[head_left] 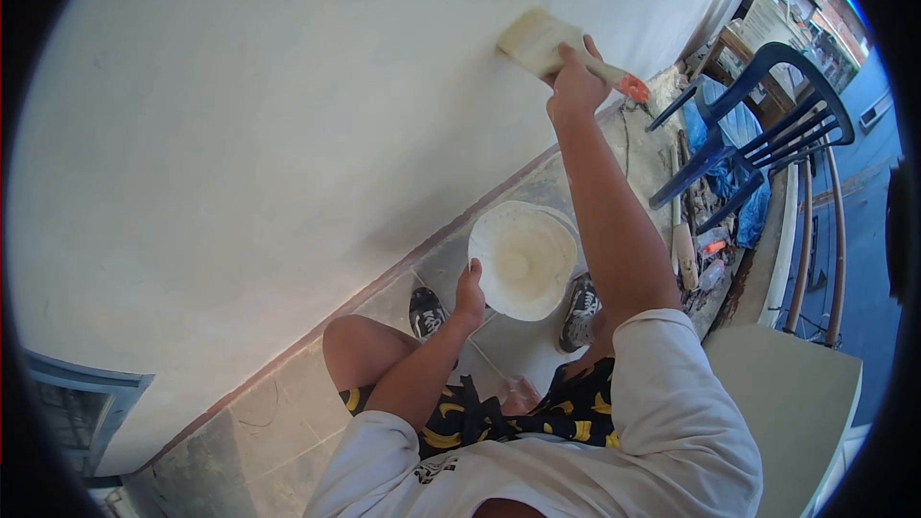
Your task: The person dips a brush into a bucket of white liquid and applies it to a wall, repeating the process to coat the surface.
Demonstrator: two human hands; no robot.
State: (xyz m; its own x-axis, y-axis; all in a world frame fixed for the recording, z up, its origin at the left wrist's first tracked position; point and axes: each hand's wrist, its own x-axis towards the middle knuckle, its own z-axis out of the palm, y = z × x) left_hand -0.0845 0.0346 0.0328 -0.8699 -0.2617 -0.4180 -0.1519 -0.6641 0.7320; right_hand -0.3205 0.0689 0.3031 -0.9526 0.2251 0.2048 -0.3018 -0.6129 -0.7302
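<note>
My right hand (578, 82) is wrapped round a wide paintbrush (534, 41) with a pale, paint-coated head and a red handle end. The bristles lie against the white wall (288, 115), up and to the right of my body. Lower down, my left hand (470, 295) grips the rim of a round white paint bucket (526, 264), thumb over the edge. Pale paint residue coats the bucket's inside and bottom. It is held in front of my knees, over the tiled floor (288, 412).
A dark blue plastic chair (758, 134) stands at the right, with blue plastic sheeting (753, 206) and scattered debris (705, 240) under it. A pale panel (787, 403) is close by my right side. A blue-framed window (86, 403) sits in the wall at lower left.
</note>
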